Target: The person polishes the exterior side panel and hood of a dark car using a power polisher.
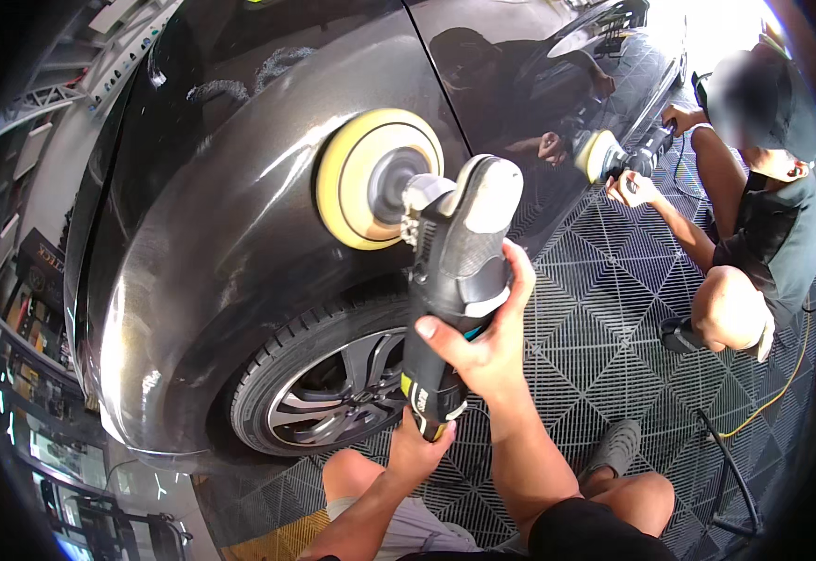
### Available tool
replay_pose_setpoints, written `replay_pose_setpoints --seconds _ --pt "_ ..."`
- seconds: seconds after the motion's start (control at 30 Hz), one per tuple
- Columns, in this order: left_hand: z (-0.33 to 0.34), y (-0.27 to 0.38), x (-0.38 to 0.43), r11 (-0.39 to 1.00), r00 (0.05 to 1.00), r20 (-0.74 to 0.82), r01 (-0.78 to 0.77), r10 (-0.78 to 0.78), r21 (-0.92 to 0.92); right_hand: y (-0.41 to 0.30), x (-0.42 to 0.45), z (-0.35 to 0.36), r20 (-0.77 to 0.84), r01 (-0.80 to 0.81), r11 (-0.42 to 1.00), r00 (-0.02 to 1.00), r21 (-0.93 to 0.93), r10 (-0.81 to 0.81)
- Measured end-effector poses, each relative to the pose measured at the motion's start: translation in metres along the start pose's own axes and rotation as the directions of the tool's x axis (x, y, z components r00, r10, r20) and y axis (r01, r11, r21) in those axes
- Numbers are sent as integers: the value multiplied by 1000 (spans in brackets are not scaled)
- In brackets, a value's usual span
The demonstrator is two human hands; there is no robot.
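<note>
A black rotary polisher (443,301) with a yellow foam pad (341,189) is held between my hands. Its pad lies against the dark grey fender (240,182) above the front wheel; the blurred backing plate suggests it is spinning. My right hand (492,336) wraps around the body from the right, thumb across its top. Lower down, my left hand (415,445) grips the rear end of the handle. White compound smears (282,66) mark the paint above the pad. Below the fender show the tyre (261,393) and the alloy wheel (359,396), partly behind the polisher.
At the right a crouching co-worker (765,231) holds another polisher (636,154) by the car door (513,91). Grey slatted floor tiles (590,336) run beneath us. A yellow cord (793,386) and a black tubular frame (734,477) are at the lower right.
</note>
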State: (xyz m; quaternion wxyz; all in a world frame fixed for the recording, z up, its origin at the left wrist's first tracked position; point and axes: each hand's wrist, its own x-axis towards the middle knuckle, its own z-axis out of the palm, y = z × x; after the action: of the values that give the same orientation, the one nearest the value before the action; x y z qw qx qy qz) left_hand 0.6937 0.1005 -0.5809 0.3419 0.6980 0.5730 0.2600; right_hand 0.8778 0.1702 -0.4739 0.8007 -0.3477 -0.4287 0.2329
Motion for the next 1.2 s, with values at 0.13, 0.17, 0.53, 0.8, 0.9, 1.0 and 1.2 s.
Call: replay_pose_setpoints --seconds 0.13,0.17,0.53,0.8,0.9,1.0,1.2 --pt "-5 1 -7 993 991 -54 -120 120 8 -3 -3 4 55 10 1000 998 -8 -10" --pt "-4 3 -7 993 992 -38 -116 117 22 -3 -2 2 24 -24 999 999 31 23" --pt "5 3 10 950 1000 0 -10 10 311 14 10 -20 -128 -148 949 974 277 189" --pt "-11 -26 -12 980 980 22 -198 197 22 -15 -22 28 168 248 952 961 -178 -219" --pt "-7 -12 -10 989 989 -16 -145 145 -10 -18 -7 20 145 242 946 966 -216 -214" --pt "-3 13 4 994 994 -40 -96 99 57 -12 16 5 16 -79 989 997 125 77" --pt "0 43 25 946 997 79 -19 -7 323 9 41 -37 -215 -202 929 937 311 276"
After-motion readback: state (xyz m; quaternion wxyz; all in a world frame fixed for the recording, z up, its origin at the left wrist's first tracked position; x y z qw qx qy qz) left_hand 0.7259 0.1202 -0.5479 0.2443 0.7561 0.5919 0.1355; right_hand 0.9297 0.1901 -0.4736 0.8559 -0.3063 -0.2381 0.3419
